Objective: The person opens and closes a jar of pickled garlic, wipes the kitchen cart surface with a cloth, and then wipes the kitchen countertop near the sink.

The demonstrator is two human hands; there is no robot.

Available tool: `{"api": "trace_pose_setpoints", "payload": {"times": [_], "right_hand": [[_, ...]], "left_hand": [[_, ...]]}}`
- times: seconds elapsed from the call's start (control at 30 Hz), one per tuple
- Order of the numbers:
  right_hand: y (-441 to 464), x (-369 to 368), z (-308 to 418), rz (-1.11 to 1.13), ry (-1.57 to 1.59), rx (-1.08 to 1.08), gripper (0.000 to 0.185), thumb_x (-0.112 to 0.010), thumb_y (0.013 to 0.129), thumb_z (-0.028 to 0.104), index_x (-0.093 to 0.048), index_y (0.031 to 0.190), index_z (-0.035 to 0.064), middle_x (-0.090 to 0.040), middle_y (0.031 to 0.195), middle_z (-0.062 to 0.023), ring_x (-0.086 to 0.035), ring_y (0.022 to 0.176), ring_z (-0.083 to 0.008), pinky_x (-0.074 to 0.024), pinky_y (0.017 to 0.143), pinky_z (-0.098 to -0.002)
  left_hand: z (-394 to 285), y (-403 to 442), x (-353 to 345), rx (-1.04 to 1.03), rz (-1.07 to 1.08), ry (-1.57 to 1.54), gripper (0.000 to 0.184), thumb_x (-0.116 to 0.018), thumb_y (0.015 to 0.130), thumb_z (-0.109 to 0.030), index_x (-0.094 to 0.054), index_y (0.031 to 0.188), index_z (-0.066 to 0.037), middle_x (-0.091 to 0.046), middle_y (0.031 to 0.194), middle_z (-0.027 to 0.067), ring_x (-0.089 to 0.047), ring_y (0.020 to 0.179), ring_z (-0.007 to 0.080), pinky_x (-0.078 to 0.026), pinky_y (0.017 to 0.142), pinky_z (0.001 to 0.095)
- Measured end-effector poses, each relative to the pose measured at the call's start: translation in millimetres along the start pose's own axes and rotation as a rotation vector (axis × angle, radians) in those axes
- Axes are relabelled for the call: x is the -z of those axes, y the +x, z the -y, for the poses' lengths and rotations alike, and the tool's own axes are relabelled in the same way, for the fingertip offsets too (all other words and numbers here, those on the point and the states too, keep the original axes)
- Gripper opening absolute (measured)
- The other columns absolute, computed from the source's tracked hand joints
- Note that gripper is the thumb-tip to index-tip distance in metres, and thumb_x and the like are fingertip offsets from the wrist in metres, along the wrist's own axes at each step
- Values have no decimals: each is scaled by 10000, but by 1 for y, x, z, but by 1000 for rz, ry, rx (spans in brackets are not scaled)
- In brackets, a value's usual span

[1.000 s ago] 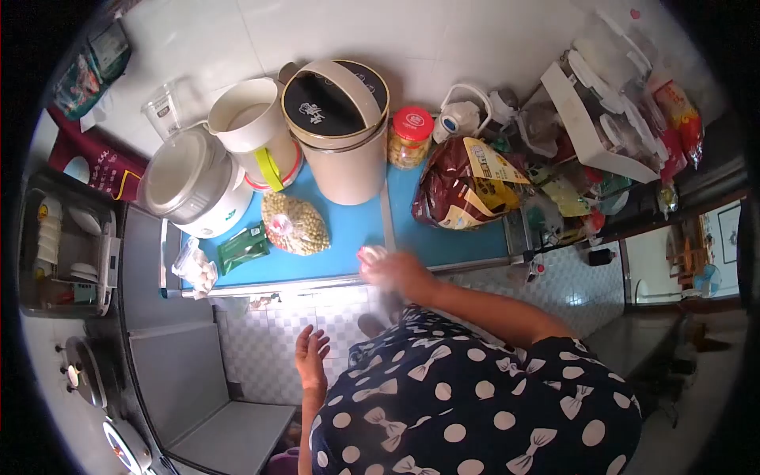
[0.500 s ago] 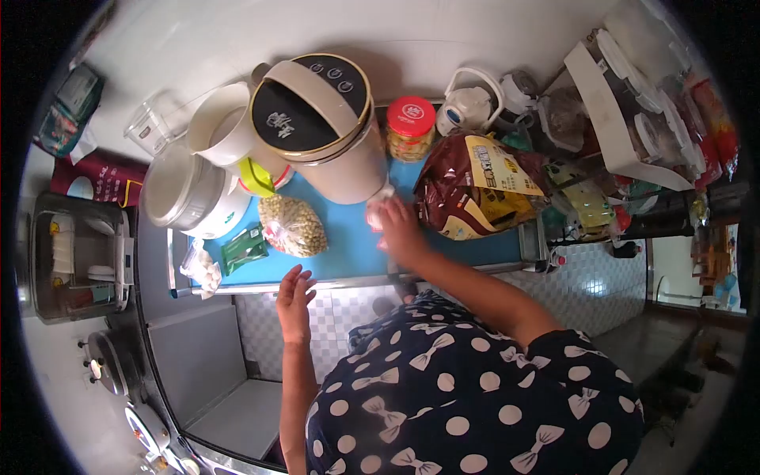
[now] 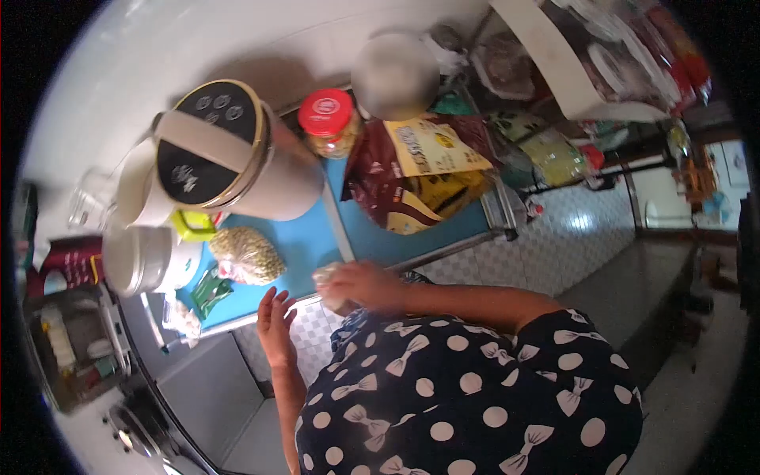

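Observation:
My right hand [image 3: 364, 286] is closed round a crumpled whitish cloth [image 3: 331, 283] at the front edge of the blue tabletop [image 3: 305, 247]. With fingers apart and nothing in it, my left hand [image 3: 275, 321] hovers just off the same edge. Beyond that hand lies a clear bag of greenish beans [image 3: 247, 256], with a green packet [image 3: 212, 292] and a small bag of white pieces [image 3: 181, 317] to its left. A maroon and yellow bag [image 3: 419, 174] stands behind my right hand.
A beige appliance with a black lid [image 3: 212, 142] stands at the back, beside a red-lidded jar [image 3: 328, 123]. White pots [image 3: 142, 257] are at the left. A white box [image 3: 546, 59] and bagged goods crowd the right. A checkered floor [image 3: 546, 237] lies below.
My right hand has drawn the cloth from near the appliance's base back to the table's front edge. The view has turned, and the left hand stays beside the edge with its fingers apart.

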State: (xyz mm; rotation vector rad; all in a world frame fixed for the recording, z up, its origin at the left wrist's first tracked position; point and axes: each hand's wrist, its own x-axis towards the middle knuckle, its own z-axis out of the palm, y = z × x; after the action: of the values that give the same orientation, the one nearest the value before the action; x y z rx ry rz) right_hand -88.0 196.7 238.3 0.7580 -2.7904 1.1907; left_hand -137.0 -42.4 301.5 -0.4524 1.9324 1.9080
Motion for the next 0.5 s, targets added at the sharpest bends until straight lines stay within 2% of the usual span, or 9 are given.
{"api": "trace_pose_setpoints", "payload": {"times": [0.07, 0.1, 0.2, 0.27, 0.4, 0.47, 0.5], "right_hand": [[6, 4, 13, 12, -110, -4, 644, -629, 745, 181, -480, 1371, 197, -495, 1350, -24, -426, 1254, -237, -374, 934, -443], [5, 4, 14, 26, -192, 29, 622, -566, 808, 199, -425, 1413, 235, -452, 1385, 5, -386, 1293, -218, -362, 916, -457], [-4, 12, 11, -23, -205, 49, 541, -526, 846, 247, -454, 1382, 250, -444, 1395, 19, -405, 1276, -202, -374, 918, -404], [-31, -10, -10, -125, -333, -77, 509, -554, 835, 207, -487, 1338, 238, -477, 1362, 1, -444, 1244, -216, -376, 925, -432], [-92, 47, 1, -267, -468, -313, 402, -542, 856, 181, -532, 1258, 199, -494, 1340, -43, -466, 1223, -245, -383, 927, -495], [-114, 70, 0, -142, -501, -727, 433, -585, 835, 126, -552, 1266, 155, -552, 1258, -86, -480, 1172, -328, -362, 982, -464], [-125, 70, -6, -406, -382, -789, 394, -577, 838, 122, -574, 1233, 133, -562, 1229, -95, -485, 1148, -340, -380, 967, -456]], "left_hand": [[1, 7, 1, 31, 39, -15, 386, -529, 969, -204, -483, 1320, -51, -593, 1185, 101, -605, 1012, 185, -483, 836, 300], [-1, 9, 1, 34, 68, -3, 384, -531, 969, -204, -485, 1318, -52, -595, 1183, 97, -606, 1010, 183, -483, 832, 298], [-6, 14, 8, 37, 155, 35, 376, -535, 968, -202, -492, 1311, -54, -601, 1175, 88, -608, 1003, 177, -481, 823, 293], [-7, 18, 19, 26, 202, 39, 370, -537, 969, -202, -497, 1306, -55, -605, 1168, 86, -609, 999, 175, -479, 822, 290], [-6, 22, 51, 3, 210, 48, 369, -543, 967, -221, -505, 1296, -58, -609, 1163, 86, -611, 988, 168, -478, 819, 289], [-8, 22, 62, 20, 207, 49, 378, -549, 962, -224, -503, 1304, -69, -605, 1172, 90, -613, 996, 172, -479, 825, 293], [-7, 22, 69, 25, 209, 42, 382, -550, 961, -225, -502, 1307, -71, -603, 1175, 91, -612, 1000, 174, -479, 827, 295]]}}
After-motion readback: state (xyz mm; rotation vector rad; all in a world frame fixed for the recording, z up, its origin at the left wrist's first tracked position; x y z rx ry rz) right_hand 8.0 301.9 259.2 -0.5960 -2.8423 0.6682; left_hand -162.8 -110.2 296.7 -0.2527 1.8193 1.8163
